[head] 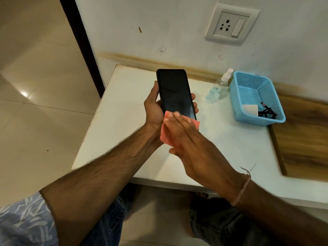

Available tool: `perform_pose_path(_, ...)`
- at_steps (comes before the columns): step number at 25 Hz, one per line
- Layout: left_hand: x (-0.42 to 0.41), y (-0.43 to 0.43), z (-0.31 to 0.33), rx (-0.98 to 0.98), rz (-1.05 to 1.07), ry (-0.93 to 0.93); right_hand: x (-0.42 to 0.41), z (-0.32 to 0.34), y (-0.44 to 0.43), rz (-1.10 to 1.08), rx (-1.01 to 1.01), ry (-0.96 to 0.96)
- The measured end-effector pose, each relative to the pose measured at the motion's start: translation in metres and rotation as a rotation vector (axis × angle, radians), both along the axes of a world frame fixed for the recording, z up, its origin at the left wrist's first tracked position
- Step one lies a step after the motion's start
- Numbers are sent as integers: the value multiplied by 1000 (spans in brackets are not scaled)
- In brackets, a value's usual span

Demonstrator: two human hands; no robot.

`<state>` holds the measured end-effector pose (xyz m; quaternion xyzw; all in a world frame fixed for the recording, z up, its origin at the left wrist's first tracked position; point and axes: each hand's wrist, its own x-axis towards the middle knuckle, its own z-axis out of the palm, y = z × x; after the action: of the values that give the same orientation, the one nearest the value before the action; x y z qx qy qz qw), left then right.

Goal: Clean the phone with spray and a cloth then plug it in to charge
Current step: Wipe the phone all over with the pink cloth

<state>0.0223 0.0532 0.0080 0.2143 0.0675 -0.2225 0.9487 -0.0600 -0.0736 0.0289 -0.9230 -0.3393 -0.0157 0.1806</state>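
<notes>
Above the white table [124, 112], the left hand [153, 105] is gripping the phone [174, 89] by its long edges, thumb on one side and fingertips curling round the other, with the screen facing the camera. The right hand [191, 139] is lying flat, fingers straight and together, and is pressing a pink cloth [164, 134] against the lower end of the dark screen; the cloth is showing on either side of the hand. A pale sheen is showing on the glass just above the cloth, though whether this is spray or a reflection cannot be told. The spray bottle [219, 87] is standing on the table, well apart from both hands and just beside a blue basket [257, 119]. Judged from this arrangement, the spraying step is probably done and the wiping step is under way. How much of the screen is already clean cannot be told, and the back of the phone is hidden. The charging step is not yet begun: a white charger block [250, 109] and a black cable [267, 112] are lying in the basket, nothing is connected to the phone, and the wall socket [232, 25] above the table is standing with nothing plugged in. Remaining, then, are finishing the wipe, setting the cloth down, taking out the charger and cable, and joining phone to socket.
</notes>
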Motion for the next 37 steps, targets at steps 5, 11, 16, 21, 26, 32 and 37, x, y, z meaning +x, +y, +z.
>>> perform_pose_path(5,-3,-8,-2,30,-26,-16,54,27,-11,-109,-6,1)
perform_pose_path(11,1,3,1,61,-64,-79,4,3,-22,94,-105,-41)
perform_pose_path(16,-4,-9,1,80,-64,-48,47,21,-28,-16,-95,-110)
perform_pose_path(21,-8,-20,1,45,-26,-51,79,34,-4,-167,85,-41)
perform_pose_path(26,-7,-8,4,73,-105,-61,3,5,-20,38,-37,-60)
perform_pose_path(32,-6,-6,3,43,-108,-75,23,22,-36,116,-199,-105)
perform_pose_path(37,-8,-20,4,21,-85,-92,96,53,-3,-177,-20,-108)
